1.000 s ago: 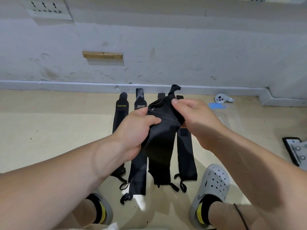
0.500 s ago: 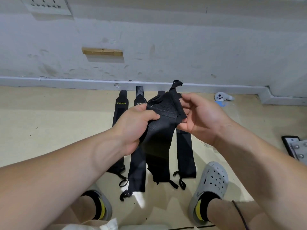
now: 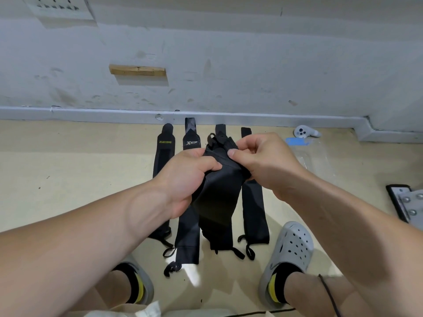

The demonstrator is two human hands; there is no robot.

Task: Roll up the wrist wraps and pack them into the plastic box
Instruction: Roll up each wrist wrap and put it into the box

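both hands are up in front of me on one black wrap [image 3: 217, 191], held in the air above the row on the floor [image 3: 68, 179]. left hand [image 3: 187, 177] has its fingers curled round the wrap's left edge with the thumb lying over the top, so a full grip. right hand [image 3: 263, 161] pinches the upper right corner between thumb and forefinger, the other fingers tucked in loosely. the top end is bunched and folded over between the two hands, a thin loop poking up from it, and the rest hangs down flat. under it four more lie flat side by side, running toward the wall [image 3: 229, 53]: the xueying wrap [image 3: 163, 154] far left with yellow lettering, the xtep wrap [image 3: 188, 236] next to it, a third wrap [image 3: 220, 129] mostly hidden behind the held one, and a fourth wrap [image 3: 254, 207] on the right. their thin loops sit at the near ends. off to the right on the floor is a clear plastic thing [image 3: 318, 161] with a blue label, well apart from the hands; probably the box but it's too see-through to be sure. a white controller [image 3: 305, 132] lies just past it by the baseboard. grey clogs [image 3: 290, 250] stand either side of the row's near end. there's a wood block [image 3: 137, 70] on the wall and a studded metal plate [image 3: 409, 202] at the right edge.
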